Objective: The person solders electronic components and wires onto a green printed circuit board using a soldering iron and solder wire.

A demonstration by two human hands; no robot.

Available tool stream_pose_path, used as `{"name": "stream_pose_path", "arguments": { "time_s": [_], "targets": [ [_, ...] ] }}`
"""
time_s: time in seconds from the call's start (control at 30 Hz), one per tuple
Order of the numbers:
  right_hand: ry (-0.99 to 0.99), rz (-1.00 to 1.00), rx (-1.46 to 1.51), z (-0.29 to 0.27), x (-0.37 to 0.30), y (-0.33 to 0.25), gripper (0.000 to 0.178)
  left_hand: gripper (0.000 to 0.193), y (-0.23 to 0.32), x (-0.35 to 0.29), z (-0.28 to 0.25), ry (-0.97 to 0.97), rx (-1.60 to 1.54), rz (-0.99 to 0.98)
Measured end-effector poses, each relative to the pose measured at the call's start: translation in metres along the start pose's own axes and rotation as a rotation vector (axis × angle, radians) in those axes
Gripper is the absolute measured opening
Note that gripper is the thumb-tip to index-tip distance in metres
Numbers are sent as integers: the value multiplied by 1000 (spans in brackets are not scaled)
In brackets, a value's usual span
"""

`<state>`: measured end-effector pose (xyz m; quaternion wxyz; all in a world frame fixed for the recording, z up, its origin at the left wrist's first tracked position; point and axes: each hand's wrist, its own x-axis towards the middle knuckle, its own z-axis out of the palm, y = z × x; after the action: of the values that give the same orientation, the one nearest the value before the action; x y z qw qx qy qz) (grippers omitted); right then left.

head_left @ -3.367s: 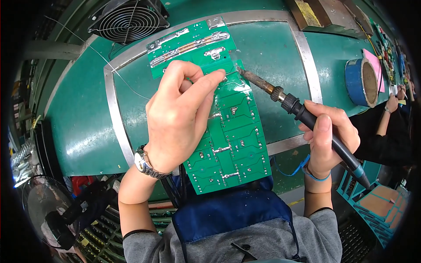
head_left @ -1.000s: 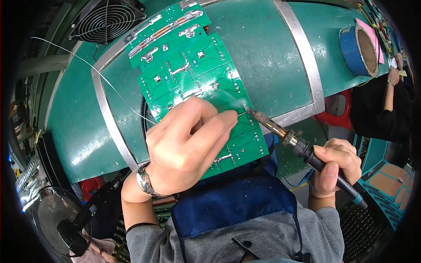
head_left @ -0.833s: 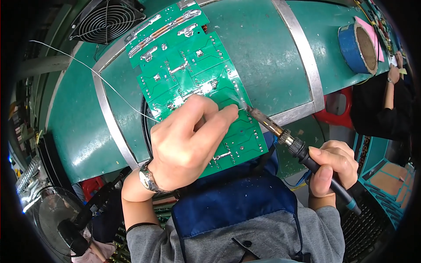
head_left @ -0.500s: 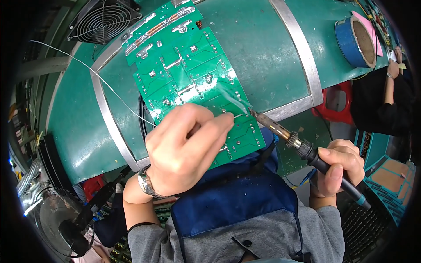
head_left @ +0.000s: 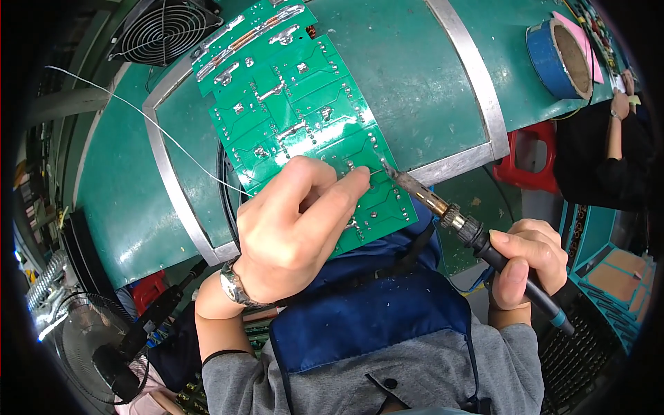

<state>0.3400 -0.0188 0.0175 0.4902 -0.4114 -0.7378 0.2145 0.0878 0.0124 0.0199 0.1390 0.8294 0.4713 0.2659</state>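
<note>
A green circuit board (head_left: pixel 311 90) lies in front of me with its soldered side up, its near end reaching over the table's edge toward my lap. My left hand (head_left: pixel 290 214) hovers over the near part of the board, thumb and fingers pinched on thin solder wire (head_left: pixel 183 145), whose pale length trails off to the upper left. In my right hand (head_left: pixel 532 259) is a soldering iron (head_left: pixel 477 235) with a black handle. Its dark tip meets or nearly meets the board's right edge, just right of my left fingertips. The solder's working end is too small to make out.
Metal strips (head_left: pixel 474 76) frame the green table (head_left: pixel 408 55). A black fan (head_left: pixel 166 31) stands at the back left, a blue ring-shaped roll (head_left: pixel 553 59) at the far right. A red stool (head_left: pixel 529 162) and another person's hand (head_left: pixel 620 105) are at the right.
The iron's tip has shifted slightly left and up along the board's edge. The smoke by the tip is gone. The board has moved up a little, and my left hand slightly right.
</note>
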Motion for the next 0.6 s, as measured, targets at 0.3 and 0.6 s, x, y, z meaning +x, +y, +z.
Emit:
{"name": "stream_pose_path", "arguments": {
  "time_s": [0.3,0.6],
  "targets": [
    [23,23,-47,0,-2,-2,25,30,-1,3,3,-2,-49,31],
    [56,120,-7,-10,-4,3,26,22,-2,3,-1,73,25,-22]
  ]
}}
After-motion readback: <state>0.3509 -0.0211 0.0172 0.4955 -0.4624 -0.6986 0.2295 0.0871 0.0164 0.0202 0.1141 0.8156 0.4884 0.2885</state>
